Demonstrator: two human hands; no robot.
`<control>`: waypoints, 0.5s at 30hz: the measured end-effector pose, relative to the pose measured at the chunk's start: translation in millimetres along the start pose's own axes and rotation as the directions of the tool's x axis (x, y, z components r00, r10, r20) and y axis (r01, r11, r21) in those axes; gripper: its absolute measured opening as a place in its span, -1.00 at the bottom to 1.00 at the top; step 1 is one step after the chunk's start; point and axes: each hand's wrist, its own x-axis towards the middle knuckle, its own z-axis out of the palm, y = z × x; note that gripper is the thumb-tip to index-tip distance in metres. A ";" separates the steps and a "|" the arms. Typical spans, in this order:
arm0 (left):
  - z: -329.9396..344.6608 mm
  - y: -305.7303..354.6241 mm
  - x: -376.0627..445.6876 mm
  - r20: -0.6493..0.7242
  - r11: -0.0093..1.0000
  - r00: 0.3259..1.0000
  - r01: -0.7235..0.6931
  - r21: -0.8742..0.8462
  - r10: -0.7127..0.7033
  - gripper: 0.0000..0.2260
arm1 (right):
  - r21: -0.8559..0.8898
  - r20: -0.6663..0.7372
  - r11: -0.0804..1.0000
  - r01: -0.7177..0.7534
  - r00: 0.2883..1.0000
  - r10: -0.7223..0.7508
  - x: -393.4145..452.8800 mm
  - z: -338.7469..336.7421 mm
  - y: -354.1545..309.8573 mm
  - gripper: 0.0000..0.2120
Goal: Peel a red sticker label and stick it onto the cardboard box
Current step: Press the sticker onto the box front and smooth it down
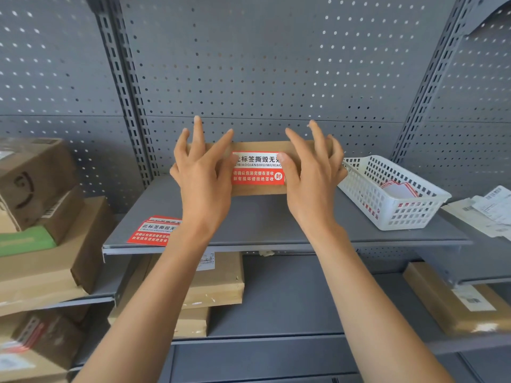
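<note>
A flat cardboard box (pixel 258 190) lies on the grey shelf (pixel 276 225) in front of the pegboard. A red and white sticker label (pixel 257 168) with Chinese print lies on the box's top. My left hand (pixel 203 172) rests on the box's left part with fingers spread, its thumb at the label's left edge. On the right part lies my right hand (pixel 312 172), also with fingers spread, and its thumb presses the label's right end. Both hands hide the box's ends.
A stack of red sticker sheets (pixel 153 230) lies at the shelf's front left. A white plastic basket (pixel 392 192) with papers inside stands to the right. Cardboard parcels (pixel 41 205) fill the left shelves and the lower shelves. Printed slips (pixel 486 208) lie at far right.
</note>
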 end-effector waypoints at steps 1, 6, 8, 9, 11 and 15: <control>-2.2 -1.1 -1.0 0.012 1.000 1.000 -0.006 -0.021 0.006 -0.64 | 0.009 0.013 1.000 0.017 1.000 -0.017 -1.8 -1.5 1.7 -0.62; -11.3 -12.0 -3.1 0.070 0.996 0.994 -0.081 -0.049 0.085 -0.51 | 0.033 0.096 0.995 0.091 0.991 -0.094 -8.3 -10.3 10.4 -0.52; -15.0 -16.7 -3.8 0.107 0.993 0.988 -0.110 -0.034 0.113 -0.46 | 0.024 0.152 0.993 0.120 0.981 -0.122 -8.4 -15.0 12.8 -0.46; -16.9 -18.5 -4.7 0.129 0.993 0.985 -0.114 -0.028 0.117 -0.44 | 0.016 0.183 0.990 0.137 0.974 -0.137 -8.4 -17.2 13.8 -0.42; -20.3 -21.3 -5.4 0.168 0.994 0.980 -0.105 -0.026 0.108 -0.38 | -0.001 0.242 0.985 0.174 0.955 -0.169 -8.0 -21.0 15.0 -0.36; -24.9 -21.8 -7.2 0.225 0.994 0.969 -0.105 -0.003 0.103 -0.31 | 0.009 0.283 0.985 0.172 0.944 -0.167 -10.3 -23.0 12.8 -0.30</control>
